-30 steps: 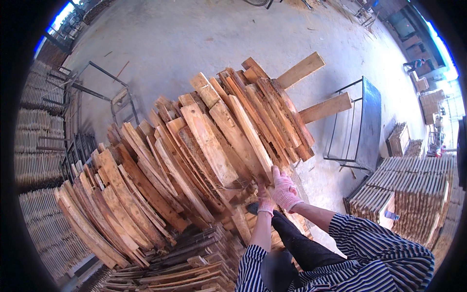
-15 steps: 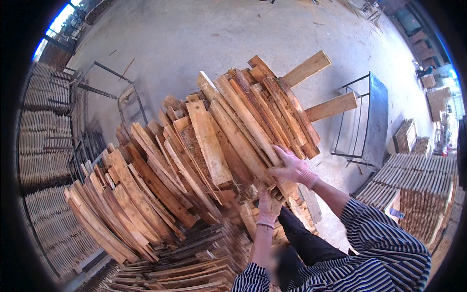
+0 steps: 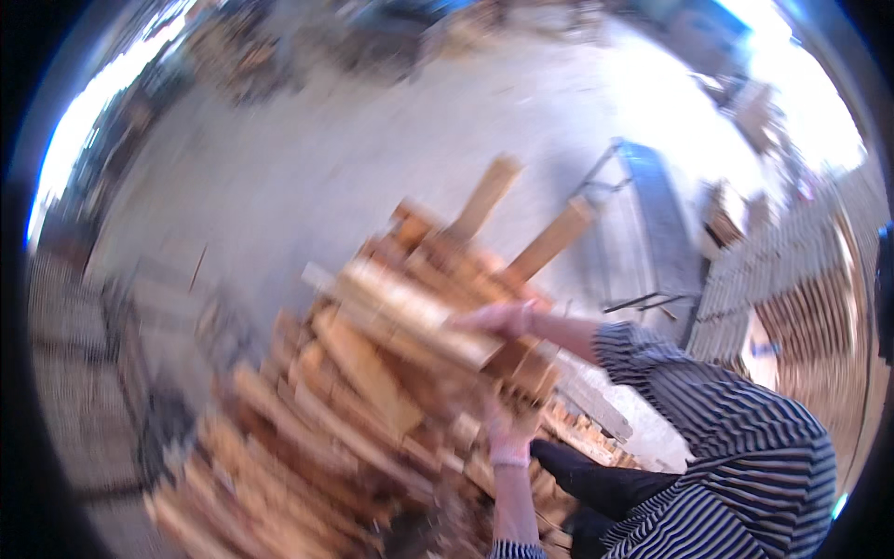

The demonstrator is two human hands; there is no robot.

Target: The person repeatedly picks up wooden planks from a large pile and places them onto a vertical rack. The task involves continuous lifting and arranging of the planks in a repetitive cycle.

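Note:
A small stack of rough wooden boards [image 3: 410, 307] lies between my two gloved hands, tilted away to the upper left. My right hand [image 3: 503, 319] presses over the top and side of the boards, its thumb and fingers closed on them. At their near end, my left hand [image 3: 512, 433] grips from below, its fingers partly hidden by the wood. Beneath and to the left spreads a large pile of loose boards [image 3: 307, 429]. Motion blur softens the boards' edges.
Two boards [image 3: 553, 238] jut out from the far side of the pile. A dark metal-framed stand [image 3: 656, 219] is on the concrete floor at right. Neatly stacked slats [image 3: 792, 298] stand at the far right, with more stacks [image 3: 70, 373] at the left.
My view has swung, and the pile sits lower and further left. The boards in my hands have risen off the pile and turned flatter, both hands moving with them.

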